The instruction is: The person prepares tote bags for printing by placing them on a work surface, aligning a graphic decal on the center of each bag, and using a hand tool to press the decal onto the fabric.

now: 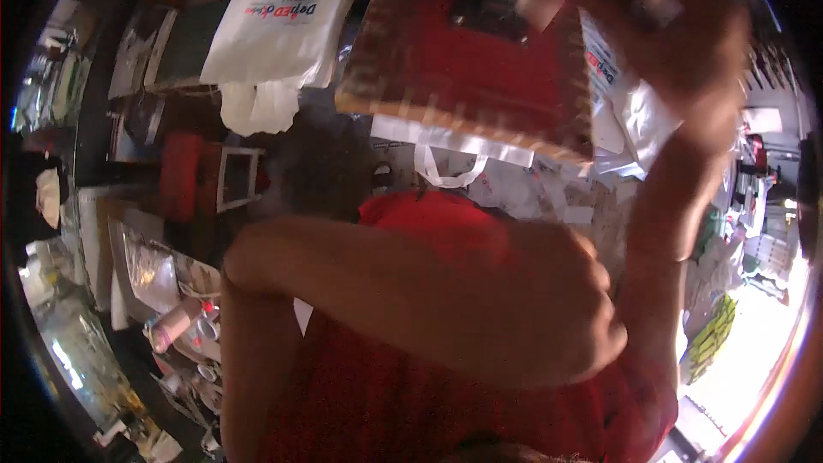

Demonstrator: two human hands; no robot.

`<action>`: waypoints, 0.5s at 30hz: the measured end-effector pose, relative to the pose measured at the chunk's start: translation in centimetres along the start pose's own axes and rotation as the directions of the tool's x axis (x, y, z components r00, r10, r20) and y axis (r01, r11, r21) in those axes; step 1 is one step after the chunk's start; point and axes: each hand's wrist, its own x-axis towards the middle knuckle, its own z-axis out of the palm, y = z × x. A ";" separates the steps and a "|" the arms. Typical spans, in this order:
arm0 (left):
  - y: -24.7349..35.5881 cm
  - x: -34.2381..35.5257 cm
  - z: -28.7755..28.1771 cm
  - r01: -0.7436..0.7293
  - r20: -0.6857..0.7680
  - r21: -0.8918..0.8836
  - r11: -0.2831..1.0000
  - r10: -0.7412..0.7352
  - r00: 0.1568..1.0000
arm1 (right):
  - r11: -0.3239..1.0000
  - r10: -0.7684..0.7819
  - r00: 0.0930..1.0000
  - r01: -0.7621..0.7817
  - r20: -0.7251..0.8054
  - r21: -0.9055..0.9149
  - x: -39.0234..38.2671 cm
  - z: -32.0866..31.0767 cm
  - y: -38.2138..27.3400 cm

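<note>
L hand (566,317) curled in fist, in front of red shirt (377,411); R hand (677,43) blurred nr tan-edged red panel (506,77), grip can't tell.

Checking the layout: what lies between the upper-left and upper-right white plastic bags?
In the head view, a red panel with brown edges lies there.
</note>
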 end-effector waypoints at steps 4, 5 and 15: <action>-8.5 -5.3 -1.4 0.194 -0.353 -0.097 0.976 -0.216 0.910 | 0.926 0.197 0.980 -0.177 -0.027 0.332 -6.7 10.7 5.2; -11.1 -5.4 -1.1 0.251 -0.458 -0.118 0.961 -0.277 0.845 | 0.947 0.267 0.960 -0.245 -0.082 0.210 -8.7 12.9 5.5; -23.0 -6.4 7.7 0.521 -0.336 0.079 0.850 -0.469 0.817 | 0.761 0.574 0.817 -0.558 0.056 0.330 -14.8 20.3 8.8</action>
